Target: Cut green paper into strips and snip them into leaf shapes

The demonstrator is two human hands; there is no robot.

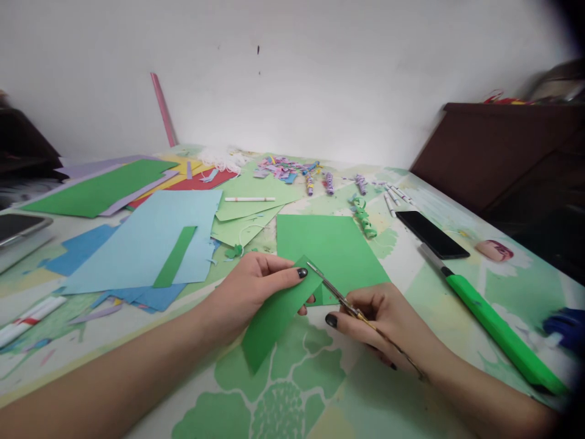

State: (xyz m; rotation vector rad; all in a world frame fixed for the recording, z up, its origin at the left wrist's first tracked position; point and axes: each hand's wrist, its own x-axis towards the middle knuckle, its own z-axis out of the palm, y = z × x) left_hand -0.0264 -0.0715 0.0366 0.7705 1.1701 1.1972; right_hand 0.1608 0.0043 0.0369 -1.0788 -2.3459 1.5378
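Note:
My left hand [269,283] pinches a strip of green paper [274,326] between thumb and fingers, above the patterned tablecloth. In my right hand [384,323] is a pair of scissors [338,296], its blades pointing up and left at the strip's upper end. Whether the blades are closed on the paper is hard to tell. Behind both hands lies a larger green sheet [324,238], flat on the table. A narrow green strip [175,256] rests on a light blue sheet [183,210] to the left.
Coloured sheets [105,186] are stacked at the far left. Paper scraps [283,167] and curled paper rolls [329,183] sit at the back. On the right are a black phone [432,233], a green-handled knife [503,329] and several markers [397,195]. A white marker [250,199] lies mid-table.

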